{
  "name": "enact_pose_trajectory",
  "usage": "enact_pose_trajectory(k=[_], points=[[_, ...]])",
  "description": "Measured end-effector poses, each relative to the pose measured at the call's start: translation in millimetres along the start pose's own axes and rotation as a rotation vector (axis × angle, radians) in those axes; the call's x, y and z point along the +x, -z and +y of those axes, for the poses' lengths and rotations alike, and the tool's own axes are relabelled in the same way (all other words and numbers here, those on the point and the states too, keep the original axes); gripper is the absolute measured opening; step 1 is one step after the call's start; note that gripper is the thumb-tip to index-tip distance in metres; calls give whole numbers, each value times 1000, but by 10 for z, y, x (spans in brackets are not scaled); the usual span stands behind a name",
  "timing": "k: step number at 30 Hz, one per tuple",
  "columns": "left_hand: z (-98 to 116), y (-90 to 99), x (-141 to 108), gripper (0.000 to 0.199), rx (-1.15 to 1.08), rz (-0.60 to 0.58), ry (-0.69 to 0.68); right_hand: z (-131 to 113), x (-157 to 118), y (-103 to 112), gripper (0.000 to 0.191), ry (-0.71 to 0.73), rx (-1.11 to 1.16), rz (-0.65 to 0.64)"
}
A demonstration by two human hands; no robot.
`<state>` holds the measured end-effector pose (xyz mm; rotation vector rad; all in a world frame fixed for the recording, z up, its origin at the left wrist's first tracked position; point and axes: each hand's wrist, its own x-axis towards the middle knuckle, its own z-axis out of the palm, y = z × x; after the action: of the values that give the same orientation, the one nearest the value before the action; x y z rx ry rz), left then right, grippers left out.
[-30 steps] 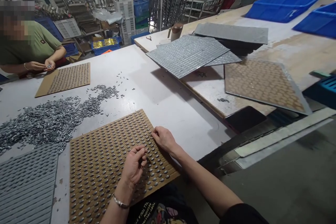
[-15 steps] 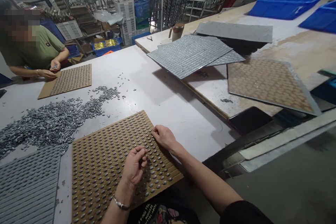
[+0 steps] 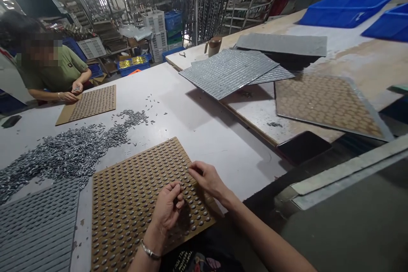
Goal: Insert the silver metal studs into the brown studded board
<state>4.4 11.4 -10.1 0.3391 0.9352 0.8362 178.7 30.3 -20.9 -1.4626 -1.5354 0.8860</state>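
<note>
A brown board covered in rows of small silvery oval pieces lies on the white table below my hands. My left hand, with a bracelet at the wrist, is curled closed above the board; what its fingers hold, if anything, is hidden. At the board's right edge my right hand pinches thumb and fingers together, and anything between the tips is too small to make out. A heap of loose silvery pieces spreads beyond the board to the left. A grey ridged panel rests beside the board, partly covered with similar pieces.
Across the table, a person works at another studded board. Ridged grey sheets overhang the wooden table at right, near a brown patterned panel, a dark phone and a mug. Blue bins stand farther back.
My right hand has shifted slightly down along the board's right edge, its fingers more extended. My left hand remains curled over the board. The camera view has shifted a little.
</note>
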Motion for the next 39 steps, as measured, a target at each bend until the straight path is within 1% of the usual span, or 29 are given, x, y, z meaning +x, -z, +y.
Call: enact_pose_trajectory(k=[2, 3, 5, 8, 11, 15, 17, 20, 24, 26, 28, 31, 33, 35, 39], points=[[-61, -36, -22, 36, 12, -63, 37, -109, -205, 19, 15, 37, 109, -79], [-101, -53, -28, 35, 18, -90, 51, -145, -294, 22, 14, 48, 134, -93], [-192, -79, -33, 35, 20, -109, 70, -175, -429, 23, 14, 54, 146, -68], [-318, -104, -34, 38, 18, -79, 71, -153, -535, 23, 16, 64, 111, -32], [-378, -129, -47, 41, 26, -23, 24, -125, -577, 16, 16, 35, 71, -33], [-354, -157, -88, 41, 153, 71, -126, -131, -564, -4, 15, -160, 133, -23], [-324, -148, -105, 37, 224, 83, -170, -144, -534, 3, 14, -221, 202, -41], [-290, -106, -112, 35, 249, 69, -135, -177, -498, 48, 12, -201, 238, -120], [-262, -62, -102, 37, 250, 56, -38, -240, -507, 118, 11, -116, 151, -284], [-237, -59, -98, 36, 216, 18, -9, -255, -518, 141, 16, -98, 117, -323], [-200, -60, -96, 34, 131, -15, 26, -239, -509, 163, 18, -90, 107, -297], [-145, -52, -103, 35, 31, -3, 73, -141, -430, 196, 15, -152, 110, -161], [-125, -39, -112, 35, 26, 21, 62, -38, -336, 198, 14, -217, 88, -99], [-121, -22, -122, 34, 48, 34, 30, 72, -230, 166, 13, -241, 16, -69], [-134, 23, -126, 38, 93, 30, 7, 233, -77, 20, 10, -163, -176, -20]])
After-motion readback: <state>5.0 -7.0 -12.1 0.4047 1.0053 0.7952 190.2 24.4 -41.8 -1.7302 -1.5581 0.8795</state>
